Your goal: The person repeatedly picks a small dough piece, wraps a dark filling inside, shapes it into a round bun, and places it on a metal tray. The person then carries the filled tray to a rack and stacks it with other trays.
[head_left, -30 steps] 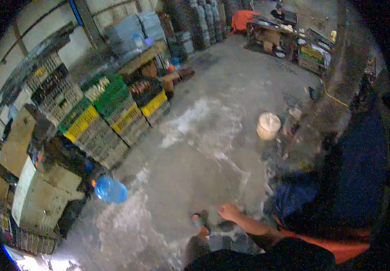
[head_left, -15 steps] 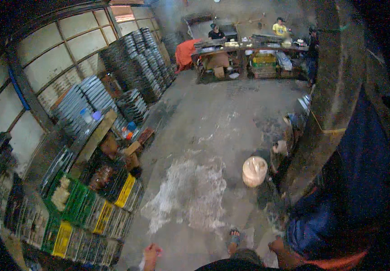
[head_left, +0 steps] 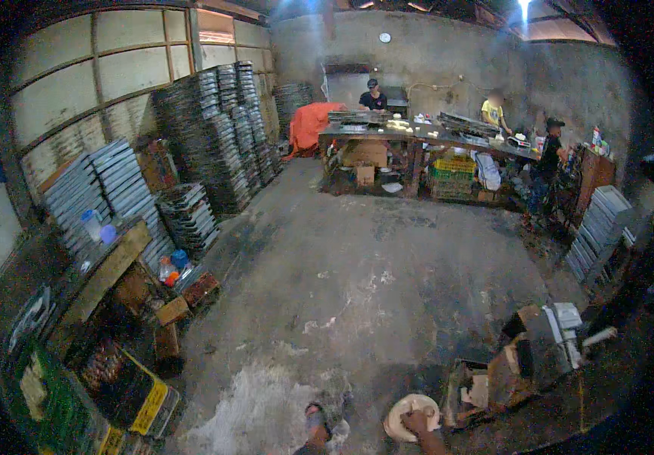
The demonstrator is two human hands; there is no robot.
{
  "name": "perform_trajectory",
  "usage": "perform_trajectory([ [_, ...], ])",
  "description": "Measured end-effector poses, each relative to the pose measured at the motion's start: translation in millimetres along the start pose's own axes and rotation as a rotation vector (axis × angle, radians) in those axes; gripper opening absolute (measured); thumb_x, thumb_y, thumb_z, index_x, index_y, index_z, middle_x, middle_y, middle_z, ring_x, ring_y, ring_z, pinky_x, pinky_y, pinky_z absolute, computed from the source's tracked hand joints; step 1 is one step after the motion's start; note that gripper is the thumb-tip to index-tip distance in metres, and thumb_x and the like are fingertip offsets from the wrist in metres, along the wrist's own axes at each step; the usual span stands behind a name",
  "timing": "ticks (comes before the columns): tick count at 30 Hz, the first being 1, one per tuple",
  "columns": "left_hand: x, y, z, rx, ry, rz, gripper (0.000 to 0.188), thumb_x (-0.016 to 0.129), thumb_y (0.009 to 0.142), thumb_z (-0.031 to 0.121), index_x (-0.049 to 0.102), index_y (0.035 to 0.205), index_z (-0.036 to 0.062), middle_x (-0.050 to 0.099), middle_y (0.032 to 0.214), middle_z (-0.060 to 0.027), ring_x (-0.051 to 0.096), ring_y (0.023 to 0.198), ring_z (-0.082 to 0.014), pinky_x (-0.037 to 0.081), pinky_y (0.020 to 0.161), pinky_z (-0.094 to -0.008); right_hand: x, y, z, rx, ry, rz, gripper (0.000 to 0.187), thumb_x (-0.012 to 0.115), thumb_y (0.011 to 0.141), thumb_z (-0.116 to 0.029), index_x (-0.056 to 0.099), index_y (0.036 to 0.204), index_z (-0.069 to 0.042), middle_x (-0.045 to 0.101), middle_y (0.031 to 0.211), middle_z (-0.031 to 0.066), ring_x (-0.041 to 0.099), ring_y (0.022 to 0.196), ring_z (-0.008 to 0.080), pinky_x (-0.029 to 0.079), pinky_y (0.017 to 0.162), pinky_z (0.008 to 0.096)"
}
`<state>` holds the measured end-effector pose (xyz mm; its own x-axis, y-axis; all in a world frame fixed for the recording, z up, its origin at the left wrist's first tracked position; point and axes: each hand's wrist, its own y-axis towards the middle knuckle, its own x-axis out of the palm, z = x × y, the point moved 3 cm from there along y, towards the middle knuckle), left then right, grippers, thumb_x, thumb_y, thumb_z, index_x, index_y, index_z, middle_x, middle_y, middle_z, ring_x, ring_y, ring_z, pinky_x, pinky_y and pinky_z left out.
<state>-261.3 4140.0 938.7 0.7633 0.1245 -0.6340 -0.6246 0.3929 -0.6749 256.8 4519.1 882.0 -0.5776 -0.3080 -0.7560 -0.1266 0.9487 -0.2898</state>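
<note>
My right hand (head_left: 418, 423) comes in from the lower edge, its fingers curled in. In the picture it overlaps the top of a round cream-coloured bucket (head_left: 393, 422). I cannot tell whether the hand touches the bucket or only passes above it, or whether the fingers hold anything. My left hand is out of view. One of my feet (head_left: 318, 425), in a dark sandal, is on the floor left of the bucket.
Cardboard boxes (head_left: 505, 371) lie right of the bucket. Green and yellow crates (head_left: 148, 409) stand at the lower left, with stacked metal trays (head_left: 224, 129) behind. Several people work by a long table (head_left: 437, 138) at the back; a grey stack (head_left: 600, 231) stands right.
My view has lifted and moved forward, so the bucket sits lower in the picture. My right hand now overlaps the bucket instead of being right of my foot. My left hand has left view.
</note>
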Motion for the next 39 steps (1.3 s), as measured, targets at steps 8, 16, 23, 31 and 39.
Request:
perform_trajectory([
  [8,-85,208,286,0.207,0.062,0.028,0.04,0.057,0.102,0.03,0.059,0.132,0.0034,0.068,0.112,-0.0169,0.07,0.088,-0.0213,0.058,0.071,-0.0383,-51,153,-48,0.204,-0.278,-0.183,0.032,0.068,0.082,-0.039,0.076,0.084,-0.008,0.071,0.073,0.0192,0.068,0.061,0.0301,0.057,0.061,0.046],
  [16,-107,390,698,0.856,-0.368,-0.117,0.051,0.06,0.101,0.035,0.054,0.141,0.0036,0.068,0.111,-0.0168,0.07,0.082,-0.024,0.059,0.07,-0.0443,-40,396,-133,0.294,-0.183,-0.266,0.03,0.068,0.082,-0.034,0.076,0.089,-0.006,0.071,0.079,0.0179,0.067,0.065,0.0286,0.056,0.064,0.0449],
  [23,-79,513,719,0.137,0.067,-0.089,0.045,0.063,0.098,0.035,0.059,0.135,0.0082,0.067,0.111,-0.0174,0.067,0.088,-0.0246,0.058,0.077,-0.041,-63,681,-215,0.131,-0.187,-0.287,0.029,0.069,0.082,-0.03,0.075,0.094,-0.004,0.071,0.083,0.0168,0.067,0.068,0.0272,0.056,0.067,0.0439],
  [31,-40,570,738,-0.172,0.165,-0.25,0.036,0.065,0.096,0.034,0.066,0.119,0.0076,0.066,0.091,-0.0124,0.062,0.068,-0.0208,0.055,0.065,-0.0375,-256,1112,-378,-0.041,0.039,0.135,0.029,0.069,0.083,-0.025,0.074,0.099,-0.002,0.071,0.088,0.0155,0.066,0.072,0.0257,0.056,0.07,0.0429],
  [39,-93,809,1220,0.168,-0.238,-0.126,0.03,0.066,0.093,0.034,0.074,0.104,0.0069,0.066,0.071,-0.0074,0.056,0.048,-0.017,0.053,0.053,-0.0339,-254,1194,-379,0.283,-0.098,-0.02,0.027,0.068,0.083,-0.024,0.074,0.098,-0.003,0.072,0.09,0.0146,0.066,0.074,0.0269,0.056,0.07,0.0435],
])
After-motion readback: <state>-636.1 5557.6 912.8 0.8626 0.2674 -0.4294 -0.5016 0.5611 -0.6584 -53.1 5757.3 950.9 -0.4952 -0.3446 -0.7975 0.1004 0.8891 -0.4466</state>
